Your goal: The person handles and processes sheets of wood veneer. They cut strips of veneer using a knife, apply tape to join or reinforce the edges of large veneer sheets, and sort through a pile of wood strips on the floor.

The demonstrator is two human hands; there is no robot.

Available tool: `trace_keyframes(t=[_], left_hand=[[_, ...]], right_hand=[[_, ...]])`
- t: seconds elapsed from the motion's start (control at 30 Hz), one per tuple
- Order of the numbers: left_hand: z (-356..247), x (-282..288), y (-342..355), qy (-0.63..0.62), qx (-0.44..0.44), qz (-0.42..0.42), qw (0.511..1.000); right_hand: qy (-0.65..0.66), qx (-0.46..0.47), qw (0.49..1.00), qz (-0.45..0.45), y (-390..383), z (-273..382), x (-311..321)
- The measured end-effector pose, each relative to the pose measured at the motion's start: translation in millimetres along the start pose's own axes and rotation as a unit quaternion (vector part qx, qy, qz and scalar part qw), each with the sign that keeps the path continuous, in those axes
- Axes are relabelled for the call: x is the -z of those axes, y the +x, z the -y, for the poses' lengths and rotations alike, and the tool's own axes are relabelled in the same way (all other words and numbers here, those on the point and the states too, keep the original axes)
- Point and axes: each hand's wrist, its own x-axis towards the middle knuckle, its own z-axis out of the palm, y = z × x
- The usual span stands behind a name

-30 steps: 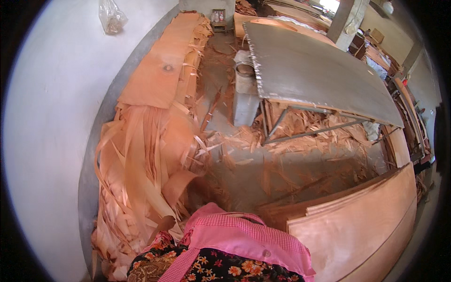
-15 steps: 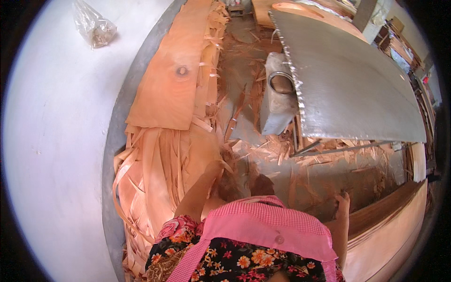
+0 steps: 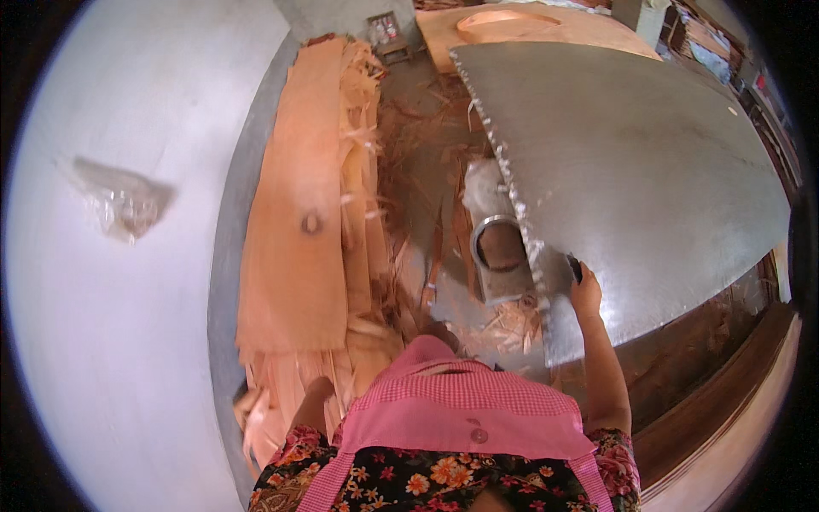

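My right hand (image 3: 585,292) is closed around a small dark object (image 3: 575,269), whose kind I cannot make out, above the near left corner of the grey metal-topped table (image 3: 648,171). My left hand (image 3: 321,391) reaches down to the loose wood veneer strips (image 3: 286,371) on the left, its fingers hidden or blurred. Just beyond it, a long orange-brown veneer sheet (image 3: 294,171) with a dark knot lies on top of the stack, covering part of the strips.
A pale block with a metal ring (image 3: 495,224) stands by the table's ragged left edge. Veneer scraps (image 3: 503,326) litter the floor. To the left, a plastic bag (image 3: 128,205) hangs on the white wall (image 3: 111,341). A small stool (image 3: 392,51) stands at the back.
My right hand has risen from low beside the table to above its near corner. My left hand has drawn back toward my body. The view has shifted, showing more of the far end.
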Motion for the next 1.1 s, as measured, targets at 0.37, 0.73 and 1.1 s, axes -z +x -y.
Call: trace_keyframes(t=[0.37, 0.73, 1.1], left_hand=[[136, 163, 94, -0.223, 0.152, -0.046, 0.962], [6, 660, 370, -0.126, -0.236, -0.229, 0.936], [66, 858, 525, -0.178, -0.237, -0.304, 0.905]], right_hand=[[-0.159, -0.037, 0.965, -0.205, 159, 25, -63], [-0.099, -0.012, 0.987, -0.127, 358, 212, -157], [-0.028, -0.062, 0.982, -0.173, 653, 313, -255]])
